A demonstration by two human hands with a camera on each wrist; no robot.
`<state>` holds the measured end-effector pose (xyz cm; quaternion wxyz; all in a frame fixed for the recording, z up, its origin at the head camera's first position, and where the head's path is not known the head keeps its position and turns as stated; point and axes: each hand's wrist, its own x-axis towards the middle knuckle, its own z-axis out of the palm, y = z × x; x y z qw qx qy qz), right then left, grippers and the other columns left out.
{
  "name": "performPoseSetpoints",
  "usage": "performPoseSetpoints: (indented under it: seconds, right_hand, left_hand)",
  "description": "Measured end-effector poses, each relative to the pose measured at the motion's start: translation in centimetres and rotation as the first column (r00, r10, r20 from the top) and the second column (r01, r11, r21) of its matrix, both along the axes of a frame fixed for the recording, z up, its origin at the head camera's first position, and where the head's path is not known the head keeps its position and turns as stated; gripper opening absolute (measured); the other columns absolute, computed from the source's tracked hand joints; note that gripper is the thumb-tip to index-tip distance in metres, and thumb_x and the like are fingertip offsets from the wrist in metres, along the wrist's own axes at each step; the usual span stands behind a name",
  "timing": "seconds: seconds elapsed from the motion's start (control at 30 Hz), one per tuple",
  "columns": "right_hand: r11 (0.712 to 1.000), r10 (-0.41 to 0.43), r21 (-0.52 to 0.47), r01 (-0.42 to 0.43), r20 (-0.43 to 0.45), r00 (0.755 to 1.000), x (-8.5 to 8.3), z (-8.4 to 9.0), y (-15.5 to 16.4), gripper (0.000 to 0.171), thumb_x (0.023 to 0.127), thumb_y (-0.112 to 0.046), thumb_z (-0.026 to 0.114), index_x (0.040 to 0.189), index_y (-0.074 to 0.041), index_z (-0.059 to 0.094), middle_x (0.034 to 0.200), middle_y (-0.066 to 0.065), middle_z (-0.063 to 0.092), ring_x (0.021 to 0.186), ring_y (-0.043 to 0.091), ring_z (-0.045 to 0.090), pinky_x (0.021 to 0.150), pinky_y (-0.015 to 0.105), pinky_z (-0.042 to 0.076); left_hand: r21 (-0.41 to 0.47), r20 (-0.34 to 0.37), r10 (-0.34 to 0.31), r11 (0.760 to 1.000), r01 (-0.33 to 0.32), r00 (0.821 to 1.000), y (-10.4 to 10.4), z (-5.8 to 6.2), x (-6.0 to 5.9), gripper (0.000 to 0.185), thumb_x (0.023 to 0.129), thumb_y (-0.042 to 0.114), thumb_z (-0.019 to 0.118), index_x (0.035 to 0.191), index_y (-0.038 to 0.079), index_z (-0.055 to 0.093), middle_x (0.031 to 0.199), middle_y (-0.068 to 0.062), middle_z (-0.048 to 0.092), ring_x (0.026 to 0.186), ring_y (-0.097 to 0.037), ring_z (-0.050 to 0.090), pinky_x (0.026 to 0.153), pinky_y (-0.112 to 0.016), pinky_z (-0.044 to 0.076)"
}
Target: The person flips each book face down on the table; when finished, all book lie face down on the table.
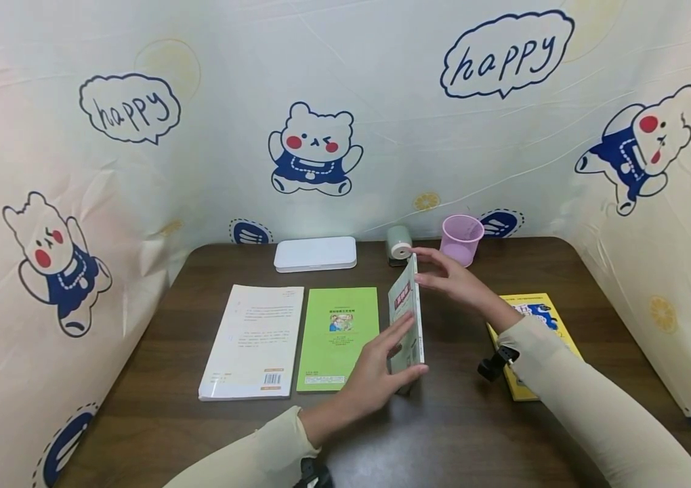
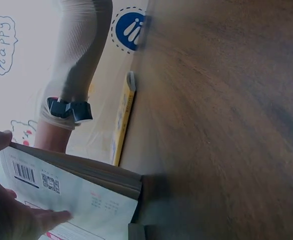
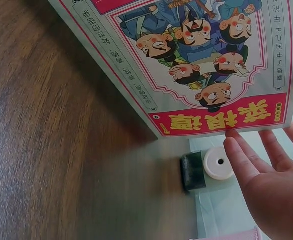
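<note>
A comic-style book (image 1: pixel 405 312) with a pale cover stands on edge, near the middle of the brown table. My left hand (image 1: pixel 376 373) grips it low down, thumb on the near edge and fingers spread over the back cover with its barcode (image 2: pixel 24 171). At the top edge my right hand (image 1: pixel 452 278) touches the book with mostly straight fingers. The right wrist view shows the front cover (image 3: pixel 206 60), with cartoon figures and a red title band. To its left lie a green book (image 1: pixel 336 352) and a white book (image 1: pixel 254 339).
A yellow book (image 1: pixel 522 390) lies at the right, partly under my right forearm. Along the back are a white flat case (image 1: pixel 315 254), a pale green round-ended object (image 1: pixel 399 240) and a pink mesh cup (image 1: pixel 461 240). A printed curtain (image 1: pixel 217 169) surrounds the table.
</note>
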<state>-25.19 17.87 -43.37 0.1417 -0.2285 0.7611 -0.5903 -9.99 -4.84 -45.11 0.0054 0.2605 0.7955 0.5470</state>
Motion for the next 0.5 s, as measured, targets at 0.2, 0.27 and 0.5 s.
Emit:
performPoseSetpoints:
  seconds: [0.2, 0.27, 0.5]
  right_hand:
    - [1.000, -0.008, -0.010, 0.009, 0.027, 1.000, 0.2, -0.2, 0.8, 0.064, 0.102, -0.018, 0.065, 0.158, -0.011, 0.036, 0.158, 0.022, 0.040, 0.140, 0.047, 0.047, 0.110, 0.064, 0.042]
    - [1.000, -0.012, -0.018, 0.012, 0.037, 0.999, 0.3, -0.2, 1.1, 0.064, 0.102, -0.017, 0.065, 0.159, -0.010, 0.035, 0.159, 0.022, 0.039, 0.139, 0.048, 0.048, 0.110, 0.065, 0.041]
    - [0.999, -0.035, 0.013, 0.035, 0.040, 0.999, 0.4, -0.7, 2.2, 0.066, 0.102, -0.020, 0.065, 0.159, -0.011, 0.034, 0.160, 0.020, 0.037, 0.138, 0.047, 0.050, 0.109, 0.062, 0.043]
  left_hand:
    - [0.038, 0.107, -0.044, 0.999, 0.040, 0.993, 0.7, -0.5, -0.3, 0.079, 0.095, 0.028, 0.077, 0.161, 0.017, 0.037, 0.170, 0.002, 0.028, 0.149, -0.026, 0.038, 0.097, -0.046, 0.057]
    - [0.034, 0.127, -0.049, 0.998, 0.045, 0.991, 1.0, -0.7, -0.4, 0.078, 0.095, 0.030, 0.077, 0.161, 0.020, 0.037, 0.170, 0.003, 0.027, 0.149, -0.028, 0.037, 0.095, -0.044, 0.058]
    - [-0.012, 0.169, -0.055, 0.998, 0.058, 0.984, 1.6, -1.2, -0.8, 0.074, 0.095, 0.036, 0.075, 0.160, 0.029, 0.039, 0.167, 0.004, 0.032, 0.146, -0.025, 0.041, 0.099, -0.046, 0.056]
